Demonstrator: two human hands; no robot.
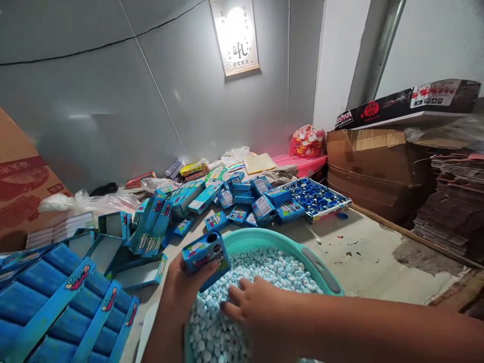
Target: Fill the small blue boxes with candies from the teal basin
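My left hand (179, 282) is closed around a small blue printed candy box (207, 254), holding it tilted over the near left side of a turquoise basin (280, 237). A dark round opening shows in the box's upper face. White and pale blue candies (264, 259) fill much of the basin. My right hand (257, 302) reaches in from the right, its fingers bent down among the candies. Its palm faces away, so how many candies it grasps is hidden.
Flat blue display cartons (49, 307) lie at the left, near open blue boxes (113, 227). Several small blue boxes (240, 199) are heaped behind the basin. A tray of blue caps (313, 196) stands at the right, before a large brown carton (370, 171).
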